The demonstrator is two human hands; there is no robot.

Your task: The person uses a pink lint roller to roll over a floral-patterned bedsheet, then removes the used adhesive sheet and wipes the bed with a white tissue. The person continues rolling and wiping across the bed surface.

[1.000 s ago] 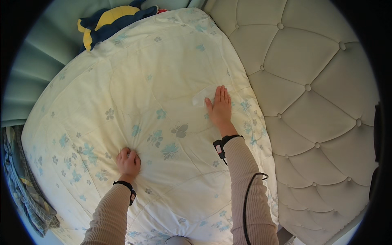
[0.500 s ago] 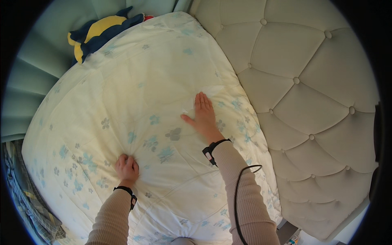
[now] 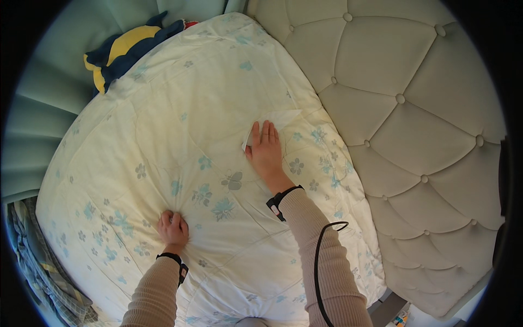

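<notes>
A cream bed sheet (image 3: 239,250) with blue and grey flower and paw-like prints covers the mattress in front of me. My left hand (image 3: 173,228) is closed on the sheet, fingers curled in, and creases fan out from it. Farther off and to the right, my right hand (image 3: 266,154) lies palm down with its fingers stretched out. Beneath that palm is a thin white wipe or tissue (image 3: 284,115); a corner of it sticks out past the fingertips and a small edge shows by the thumb. The rest is hidden under the hand.
A tufted beige headboard (image 3: 376,122) runs along the right side. A navy and yellow plush toy (image 3: 128,46) lies at the far left edge, against a pale green curtain (image 3: 41,125). Dark plaid fabric (image 3: 46,272) bunches at the left. A black cable (image 3: 317,272) loops along my right forearm.
My right hand has shifted slightly left with its thumb drawn in, and more of the white wipe shows past the fingers. The left hand keeps its grip on the sheet. The view has shifted slightly.
</notes>
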